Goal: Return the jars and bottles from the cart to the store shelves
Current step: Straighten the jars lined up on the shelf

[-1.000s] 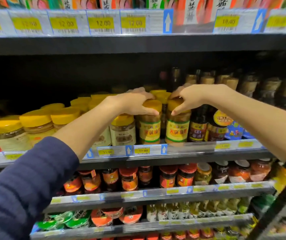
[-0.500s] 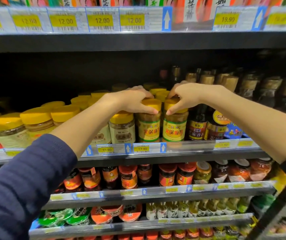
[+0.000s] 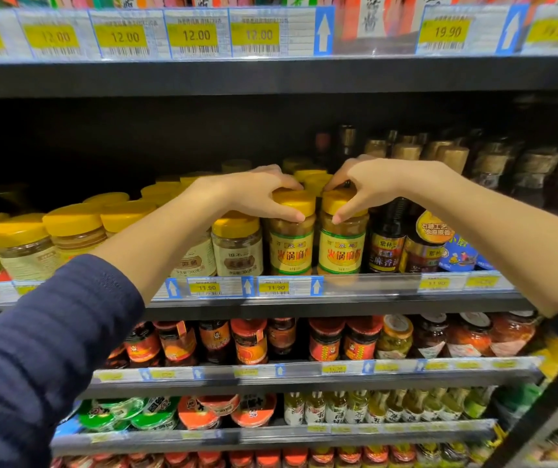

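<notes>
Two yellow-lidded jars set at the front of the middle shelf, each gripped by its cap.

Left hand (image 3: pixel 254 194) curled narrow over the ribbed yellow plastic lid of the left clear jar of brown paste with a yellow-and-green label (image 3: pixel 291 236); right hand (image 3: pixel 362 187) closed the same way on the matching right jar (image 3: pixel 342 238). Both upright, side by side and just apart, bases apparently down behind the clear price-tag rail (image 3: pixel 304 287) of the dark metal shelf. Likely risks: smooth, round, hard walls knocking together or nudging the dark glass bottle (image 3: pixel 387 239) just beside the right jar if released carelessly; a base left too near the edge tipping forward over the low rail; a lid-only hold slipping if lifted again, given heavy contents.
</notes>
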A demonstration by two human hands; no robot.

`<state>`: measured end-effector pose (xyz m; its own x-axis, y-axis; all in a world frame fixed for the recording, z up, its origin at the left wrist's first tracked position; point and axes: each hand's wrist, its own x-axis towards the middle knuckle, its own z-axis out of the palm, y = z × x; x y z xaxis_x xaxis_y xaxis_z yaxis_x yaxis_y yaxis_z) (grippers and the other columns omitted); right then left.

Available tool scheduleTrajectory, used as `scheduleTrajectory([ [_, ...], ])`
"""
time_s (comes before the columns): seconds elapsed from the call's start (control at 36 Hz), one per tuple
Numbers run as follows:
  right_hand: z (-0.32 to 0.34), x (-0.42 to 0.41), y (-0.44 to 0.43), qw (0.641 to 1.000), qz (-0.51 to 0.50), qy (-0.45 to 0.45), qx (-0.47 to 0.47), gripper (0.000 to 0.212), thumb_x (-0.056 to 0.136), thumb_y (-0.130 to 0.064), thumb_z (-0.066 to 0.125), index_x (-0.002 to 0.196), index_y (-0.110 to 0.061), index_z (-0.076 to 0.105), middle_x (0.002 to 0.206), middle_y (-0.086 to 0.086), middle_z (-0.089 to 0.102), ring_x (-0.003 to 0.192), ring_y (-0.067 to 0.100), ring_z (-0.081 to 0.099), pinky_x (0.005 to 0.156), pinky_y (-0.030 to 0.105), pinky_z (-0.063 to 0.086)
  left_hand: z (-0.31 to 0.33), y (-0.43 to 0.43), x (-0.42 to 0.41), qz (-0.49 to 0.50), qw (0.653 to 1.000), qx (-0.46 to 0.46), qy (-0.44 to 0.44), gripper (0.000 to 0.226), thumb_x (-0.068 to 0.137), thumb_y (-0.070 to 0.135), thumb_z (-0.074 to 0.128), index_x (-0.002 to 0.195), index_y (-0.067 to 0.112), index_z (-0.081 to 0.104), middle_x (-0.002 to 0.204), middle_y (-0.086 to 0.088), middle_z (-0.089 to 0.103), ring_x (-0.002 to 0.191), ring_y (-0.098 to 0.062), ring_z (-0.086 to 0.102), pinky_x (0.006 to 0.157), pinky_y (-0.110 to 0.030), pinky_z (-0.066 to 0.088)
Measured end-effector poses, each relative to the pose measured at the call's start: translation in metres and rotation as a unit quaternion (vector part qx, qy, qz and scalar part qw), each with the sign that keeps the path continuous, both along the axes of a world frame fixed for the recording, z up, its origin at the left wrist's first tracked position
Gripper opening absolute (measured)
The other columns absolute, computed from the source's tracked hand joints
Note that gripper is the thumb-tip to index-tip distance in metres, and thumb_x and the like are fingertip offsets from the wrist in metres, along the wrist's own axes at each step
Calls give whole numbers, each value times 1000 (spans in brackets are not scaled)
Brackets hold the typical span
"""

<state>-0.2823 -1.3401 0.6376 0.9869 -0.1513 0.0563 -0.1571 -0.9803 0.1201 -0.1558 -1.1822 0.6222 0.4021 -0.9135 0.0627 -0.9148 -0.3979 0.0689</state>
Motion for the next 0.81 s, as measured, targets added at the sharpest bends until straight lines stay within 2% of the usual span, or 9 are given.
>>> scheduleTrajectory([
  [0.17, -2, -1, -2, 1000, 6, -1, 5, 74, 80, -51, 62, 140, -18, 36, 144, 6, 35, 130, 23, 37, 98, 31, 40, -1, 2, -3, 0, 1000, 0, -2, 71, 84, 57, 53, 145, 29, 29, 140, -5, 35, 130, -24, 36, 100, -34, 37],
  [0.28, 2, -3, 2, 999, 3, -3, 34, 87, 73, -58, 64, 144, -20, 30, 149, 3, 32, 134, 24, 34, 103, 36, 39, -1, 7, -4, 5, 1000, -14, 11, 78, 80, 60, 55, 146, 27, 28, 141, -4, 36, 128, -23, 40, 102, -37, 42],
  [0.39, 16, -2, 19, 995, 60, -53, 65, 78, 77, -49, 65, 141, -19, 35, 147, 2, 39, 133, 21, 38, 100, 31, 39, 8, 30, -1, 14, 999, -44, 27, 78, 77, 63, 55, 143, 28, 32, 141, -2, 41, 126, -20, 44, 102, -39, 44],
  [0.44, 22, 0, 33, 991, 87, -64, 72, 73, 79, -45, 65, 141, -18, 36, 146, 2, 40, 132, 20, 39, 100, 29, 38, 13, 46, 3, 21, 998, -53, 34, 73, 79, 60, 55, 141, 27, 36, 140, 0, 44, 126, -18, 45, 102, -38, 44],
  [0.53, 24, 10, 56, 987, 121, -73, 78, 71, 77, -46, 66, 138, -18, 41, 142, 3, 45, 128, 19, 44, 101, 33, 40, 15, 72, 13, 47, 996, -71, 20, 66, 82, 55, 58, 138, 24, 42, 138, 3, 49, 123, -12, 47, 97, -27, 41],
  [0.67, 15, 37, 89, 987, 134, -57, 63, 73, 72, -53, 67, 134, -19, 47, 136, 2, 52, 122, 20, 51, 99, 39, 47, 9, 106, 33, 100, 994, -41, 1, 70, 78, 59, 60, 136, 22, 45, 138, 1, 50, 124, -17, 49, 102, -34, 44],
  [0.81, 1, 63, 109, 993, 103, -34, 46, 78, 70, -56, 69, 134, -16, 47, 135, 5, 53, 120, 22, 52, 98, 34, 45, 2, 125, 52, 109, 994, -14, -19, 80, 75, 58, 65, 139, 16, 42, 142, -2, 47, 127, -20, 47, 104, -32, 40],
])
